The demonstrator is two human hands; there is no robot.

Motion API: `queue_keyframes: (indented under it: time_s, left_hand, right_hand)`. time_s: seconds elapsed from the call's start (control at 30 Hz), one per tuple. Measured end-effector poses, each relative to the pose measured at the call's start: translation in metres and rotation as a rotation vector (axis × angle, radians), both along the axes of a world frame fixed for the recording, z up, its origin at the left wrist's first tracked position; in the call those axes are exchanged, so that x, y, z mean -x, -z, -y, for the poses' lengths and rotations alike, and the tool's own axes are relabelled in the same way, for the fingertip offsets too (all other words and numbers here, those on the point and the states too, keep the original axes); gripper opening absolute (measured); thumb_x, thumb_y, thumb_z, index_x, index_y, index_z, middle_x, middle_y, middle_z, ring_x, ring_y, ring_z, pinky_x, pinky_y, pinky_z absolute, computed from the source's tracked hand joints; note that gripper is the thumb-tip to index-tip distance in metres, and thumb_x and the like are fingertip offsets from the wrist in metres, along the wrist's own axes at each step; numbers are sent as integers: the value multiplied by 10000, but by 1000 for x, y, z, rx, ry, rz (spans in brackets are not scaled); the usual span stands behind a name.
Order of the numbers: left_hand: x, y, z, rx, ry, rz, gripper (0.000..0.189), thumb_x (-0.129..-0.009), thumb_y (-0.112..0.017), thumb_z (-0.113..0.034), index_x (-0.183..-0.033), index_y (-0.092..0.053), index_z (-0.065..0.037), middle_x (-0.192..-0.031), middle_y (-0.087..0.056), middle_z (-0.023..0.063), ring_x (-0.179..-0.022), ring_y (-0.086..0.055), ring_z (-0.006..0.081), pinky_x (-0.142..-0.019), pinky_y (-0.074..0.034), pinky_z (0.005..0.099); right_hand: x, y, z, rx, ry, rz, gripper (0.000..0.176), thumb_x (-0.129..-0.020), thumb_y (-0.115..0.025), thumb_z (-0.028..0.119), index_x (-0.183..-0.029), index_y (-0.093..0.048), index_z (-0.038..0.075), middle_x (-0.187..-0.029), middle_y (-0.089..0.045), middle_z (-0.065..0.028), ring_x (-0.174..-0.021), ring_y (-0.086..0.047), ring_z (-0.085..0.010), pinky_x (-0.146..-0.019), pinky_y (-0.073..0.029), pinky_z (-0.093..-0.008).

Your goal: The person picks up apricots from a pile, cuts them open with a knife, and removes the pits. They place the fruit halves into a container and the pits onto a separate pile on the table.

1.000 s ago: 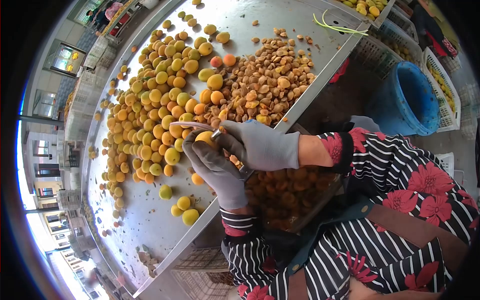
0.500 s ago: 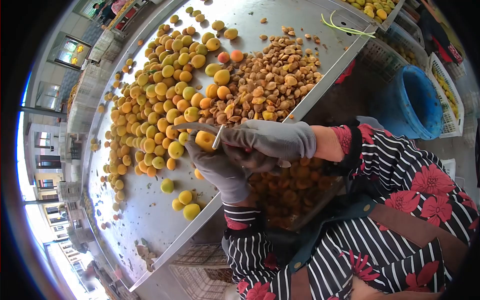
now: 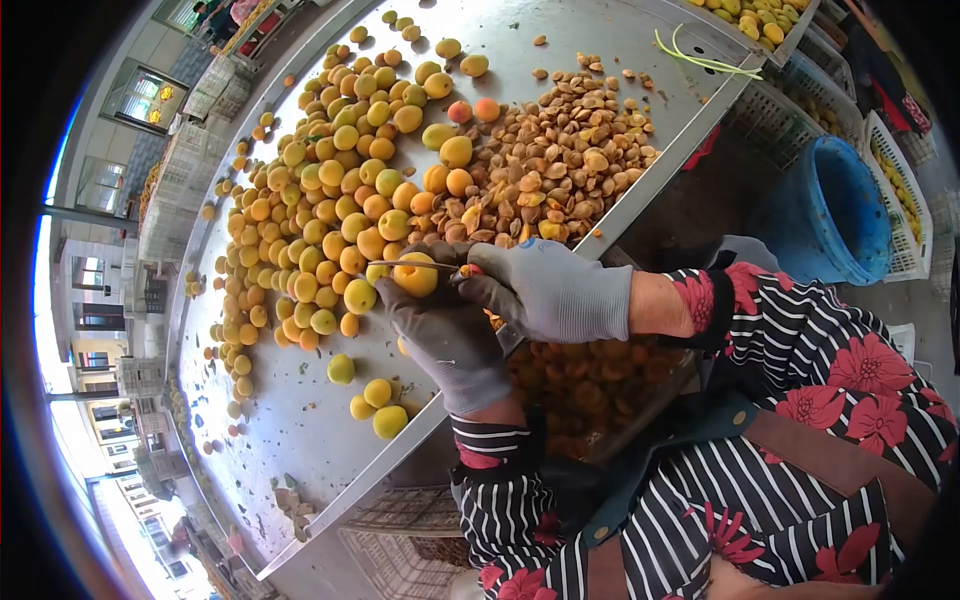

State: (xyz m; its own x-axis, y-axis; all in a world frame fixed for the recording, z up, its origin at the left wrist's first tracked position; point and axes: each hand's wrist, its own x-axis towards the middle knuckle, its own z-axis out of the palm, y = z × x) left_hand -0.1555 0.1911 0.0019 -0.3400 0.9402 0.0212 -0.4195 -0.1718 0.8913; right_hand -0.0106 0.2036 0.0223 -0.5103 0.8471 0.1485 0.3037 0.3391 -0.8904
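Note:
My left hand (image 3: 447,335), in a dark grey glove, holds a yellow-orange apricot (image 3: 416,275) between thumb and fingers at the table's near edge. My right hand (image 3: 540,288), in a grey glove, is closed round the handle of a small knife (image 3: 430,264). The thin blade lies across the upper part of the apricot, and most of the handle is hidden in the glove. Beyond my hands, whole apricots (image 3: 330,205) are heaped on the metal table (image 3: 290,385). Brown apricot pits (image 3: 560,150) form a pile just behind my right hand.
Below the table edge is a container of orange fruit pieces (image 3: 590,385), partly in shadow. A blue bucket (image 3: 822,215) stands at right beside white crates (image 3: 900,190). Green stems (image 3: 705,62) lie at the table's far edge. Stacked crates (image 3: 178,205) are at the left.
The curved blade and a metal piece between my hands have turned, and the blade now lies across the apricot. My right hand has rotated and shows its back. The view has shifted slightly.

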Motion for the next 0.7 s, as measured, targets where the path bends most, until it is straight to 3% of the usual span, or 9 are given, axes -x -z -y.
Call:
queue_keyframes:
  time_s: [0.07,0.1,0.17,0.3,0.37,0.4,0.5,0.57,0.7]
  left_hand:
    - [-10,-12,2,46,-87,-254,505,-1120,-255,-355,-1110,-618,-3,-949,-666,83,-835,-636,170,-746,-550,273]
    - [-7,-9,2,45,-85,-252,505,-1120,-255,-355,-1110,-618,-3,-949,-666,83,-835,-636,170,-746,-550,273]
    - [5,-1,2,52,134,199,519,-1113,-259,-373,-1069,-628,-9,-900,-670,82,-728,-616,155,-610,-527,243]
    - [-8,-15,5,103,33,183,513,-1107,-278,-386,-1058,-628,-14,-880,-664,83,-678,-598,140,-532,-490,216]
    - [-4,-18,11,-33,252,310,510,-1106,-285,-384,-1063,-624,-6,-885,-669,99,-673,-598,144,-536,-499,224]
    - [0,-9,8,-33,254,311,510,-1106,-285,-384,-1063,-624,-6,-885,-669,99,-673,-598,144,-536,-499,224]
    - [7,10,1,-44,284,488,521,-1106,-280,-385,-1119,-610,19,-942,-677,130,-751,-642,181,-623,-553,253]
    - [-12,-6,1,28,-75,-99,540,-1107,-271,-386,-1184,-596,39,-1052,-681,174,-897,-670,251,-803,-581,334]
    - [-8,-10,2,61,25,109,561,-1108,-259,-391,-1238,-574,54,-1146,-669,203,-1028,-654,302,-955,-537,406]
  right_hand:
    - [1,1,1,-16,13,48,368,-1063,-461,382,-1158,-529,33,-820,-663,-245,-792,-654,-467,-674,-520,-500]
    - [2,1,1,-32,27,96,351,-1060,-472,365,-1169,-525,36,-817,-665,-245,-784,-657,-465,-670,-524,-503]
    - [2,4,2,-70,34,99,331,-1056,-481,346,-1172,-525,39,-803,-662,-242,-774,-657,-464,-663,-525,-502]
    - [2,4,2,-139,58,212,283,-1048,-500,300,-1152,-521,38,-771,-653,-237,-747,-660,-453,-637,-524,-499]
    - [3,9,2,-147,57,190,280,-1051,-494,304,-1129,-518,36,-767,-651,-234,-735,-659,-450,-633,-522,-494]
    - [3,11,3,-154,55,166,279,-1054,-487,307,-1105,-515,35,-762,-649,-231,-723,-657,-447,-630,-520,-490]
    - [4,9,3,-92,41,23,287,-1059,-481,320,-1055,-511,34,-749,-637,-229,-716,-651,-446,-616,-505,-482]
    - [2,5,3,-36,33,5,294,-1060,-480,328,-1041,-510,37,-749,-630,-230,-726,-646,-451,-615,-498,-481]
    - [1,9,-1,-56,42,31,308,-1059,-489,343,-1002,-508,41,-757,-614,-235,-760,-641,-457,-621,-484,-482]
